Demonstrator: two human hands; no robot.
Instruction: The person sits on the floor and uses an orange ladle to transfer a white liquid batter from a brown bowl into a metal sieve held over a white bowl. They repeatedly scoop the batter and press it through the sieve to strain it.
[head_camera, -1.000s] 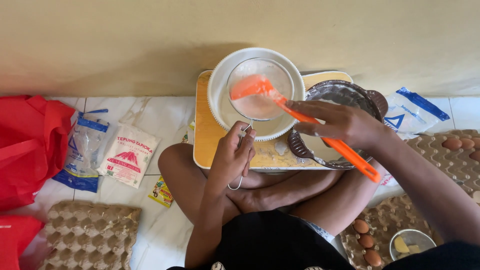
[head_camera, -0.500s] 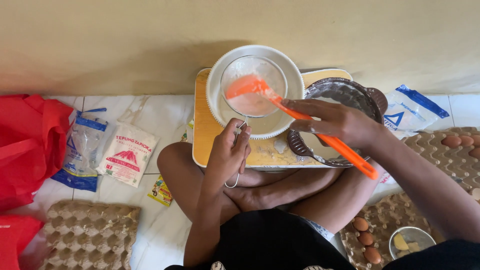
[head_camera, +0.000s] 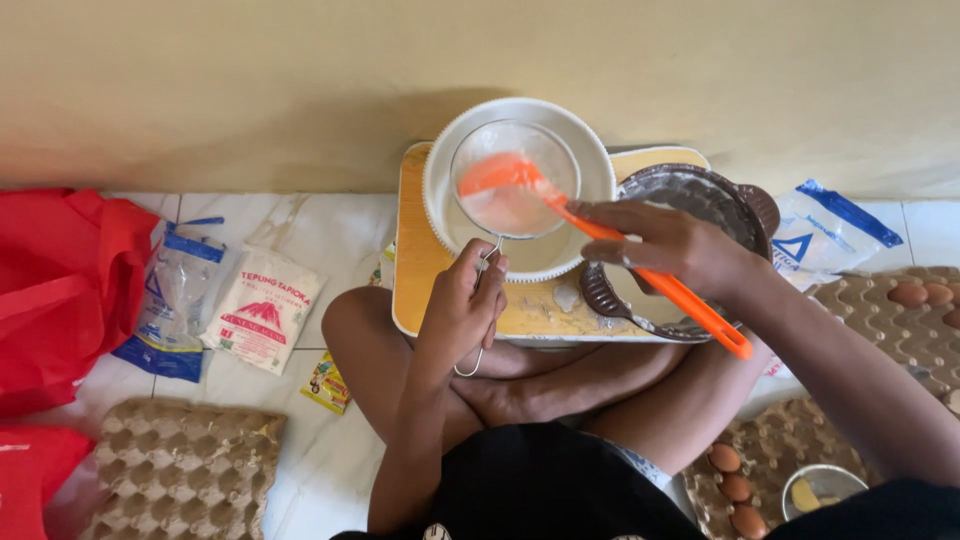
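A white bowl (head_camera: 520, 190) with a scalloped rim stands on a yellow tray (head_camera: 415, 270), and a round wire sieve (head_camera: 514, 180) rests over the bowl's opening, holding a pale, wet-looking mass. The left hand (head_camera: 462, 310) is closed around the sieve's wire handle at the bowl's near edge. The right hand (head_camera: 665, 245) is closed around the shaft of an orange spatula (head_camera: 600, 232), whose blade lies inside the sieve against the contents. Just right of the bowl, a dark brown fluted mould (head_camera: 690, 200) sits tilted on the tray, partly under the right hand. At lower right, a small metal bowl (head_camera: 822, 490) holds a yellow lump, beside brown eggs (head_camera: 735, 488) in a cardboard tray. The tray lies over the crossed legs of a person seated on a white tiled floor (head_camera: 330, 230) against a beige wall (head_camera: 300, 90). A white flour packet (head_camera: 262, 310), clear bags, a red plastic bag (head_camera: 60, 280) and an empty egg tray (head_camera: 180, 470) lie to the left. Compared with the earlier pictures, the spatula blade has shifted toward the left of the sieve; both hands retain the same hold.
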